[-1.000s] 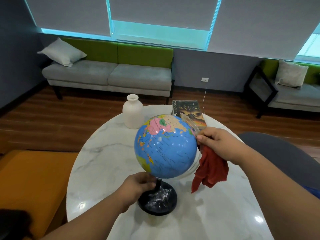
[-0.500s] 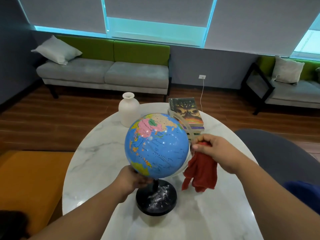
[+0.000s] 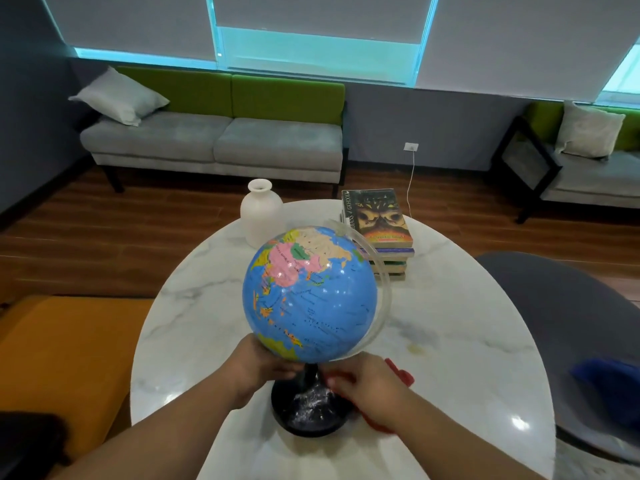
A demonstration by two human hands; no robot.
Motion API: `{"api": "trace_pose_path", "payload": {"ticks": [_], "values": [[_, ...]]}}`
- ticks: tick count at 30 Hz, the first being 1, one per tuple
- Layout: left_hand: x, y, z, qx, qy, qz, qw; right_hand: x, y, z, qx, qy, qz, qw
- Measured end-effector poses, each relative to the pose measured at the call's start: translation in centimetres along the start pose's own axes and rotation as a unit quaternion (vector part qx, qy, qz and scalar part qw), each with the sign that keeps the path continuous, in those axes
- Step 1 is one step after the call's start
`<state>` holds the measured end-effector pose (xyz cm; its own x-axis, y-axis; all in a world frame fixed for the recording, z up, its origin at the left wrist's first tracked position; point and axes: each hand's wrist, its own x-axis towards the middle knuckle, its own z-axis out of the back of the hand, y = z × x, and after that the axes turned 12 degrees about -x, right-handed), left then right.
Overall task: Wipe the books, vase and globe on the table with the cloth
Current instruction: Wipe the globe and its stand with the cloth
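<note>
A blue globe [image 3: 310, 299] on a black base [image 3: 308, 412] stands on the round white marble table [image 3: 450, 334]. My left hand [image 3: 258, 363] grips the globe's stem just under the sphere. My right hand [image 3: 363, 384] holds the red cloth [image 3: 401, 375] against the base, to the right of the stem; most of the cloth is hidden under the hand. A white vase [image 3: 261, 211] stands at the table's far side. A stack of books [image 3: 379, 226] lies to its right.
An orange seat [image 3: 62, 355] is left of the table and a dark grey chair [image 3: 568, 323] with something blue on it is at the right. Two grey and green sofas [image 3: 214, 140] line the far wall across a wooden floor.
My right hand has carried the red cloth down from the globe's right side to the black base. My left hand has stayed on the stem. The view has tilted down.
</note>
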<state>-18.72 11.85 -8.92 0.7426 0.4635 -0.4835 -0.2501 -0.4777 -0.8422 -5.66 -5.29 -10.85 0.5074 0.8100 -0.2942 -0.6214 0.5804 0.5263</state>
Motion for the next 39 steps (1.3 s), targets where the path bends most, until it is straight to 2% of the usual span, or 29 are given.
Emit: {"api": "trace_pose_path", "payload": {"ticks": [2, 5, 7, 8, 11, 15, 20, 22, 24, 26, 28, 30, 33, 35, 37, 39], "values": [[0.0, 0.4, -0.1, 0.0, -0.006, -0.003, 1.0, -0.1, 0.2, 0.2, -0.066, 0.018, 0.041, 0.997], [-0.1, 0.8, -0.4, 0.026, -0.025, -0.015, 0.999, 0.4, 0.0, 0.8, -0.042, -0.008, -0.021, 0.999], [-0.1, 0.8, -0.3, 0.015, -0.022, -0.015, 1.0, 0.9, -0.1, 0.6, 0.002, -0.055, -0.026, 0.998], [-0.2, 0.6, -0.1, 0.003, -0.018, -0.012, 1.0, 1.0, -0.1, 0.5, -0.011, -0.05, -0.008, 0.999], [-0.4, 0.1, 0.0, 0.002, 0.003, -0.01, 1.0, 0.6, 0.0, 0.1, -0.073, 0.041, 0.034, 0.996], [-0.3, 0.3, -0.4, 0.004, -0.004, -0.009, 1.0, 1.2, -0.3, 0.5, -0.075, 0.003, -0.017, 0.997], [-0.1, 0.3, -0.2, -0.01, -0.012, -0.011, 1.0, 0.9, 0.1, 0.0, -0.094, 0.038, 0.061, 0.993], [0.0, 0.4, -0.3, -0.013, -0.016, -0.011, 1.0, 1.3, -0.5, 0.4, -0.073, 0.028, 0.004, 0.997], [0.0, 0.5, -0.4, -0.013, -0.015, -0.013, 1.0, 1.2, -0.6, 0.5, -0.055, -0.016, -0.04, 0.998], [-0.1, 0.4, -0.4, -0.023, -0.014, -0.019, 0.999, 0.6, -0.4, 0.2, -0.045, -0.037, 0.002, 0.998], [-0.2, 0.4, -0.4, -0.026, -0.01, -0.021, 0.999, 0.0, -0.2, 0.0, -0.05, -0.017, 0.049, 0.997], [-0.1, 0.4, -0.5, -0.018, -0.008, -0.016, 1.0, -0.2, -0.2, 0.2, -0.07, 0.001, 0.026, 0.997], [0.0, 0.5, -0.8, -0.017, -0.017, -0.011, 1.0, -0.2, 0.0, 0.5, -0.053, -0.048, -0.015, 0.997], [0.0, 0.5, -0.7, -0.022, -0.019, -0.016, 0.999, -0.7, 0.2, 0.1, -0.029, -0.077, 0.01, 0.997], [0.0, 0.5, -0.5, -0.025, -0.016, -0.019, 0.999, -1.1, 0.2, -0.4, -0.05, -0.047, 0.057, 0.996], [0.0, 0.6, -0.5, -0.022, -0.02, -0.018, 0.999, -1.0, 0.0, -0.4, -0.081, -0.035, 0.061, 0.994]]}}
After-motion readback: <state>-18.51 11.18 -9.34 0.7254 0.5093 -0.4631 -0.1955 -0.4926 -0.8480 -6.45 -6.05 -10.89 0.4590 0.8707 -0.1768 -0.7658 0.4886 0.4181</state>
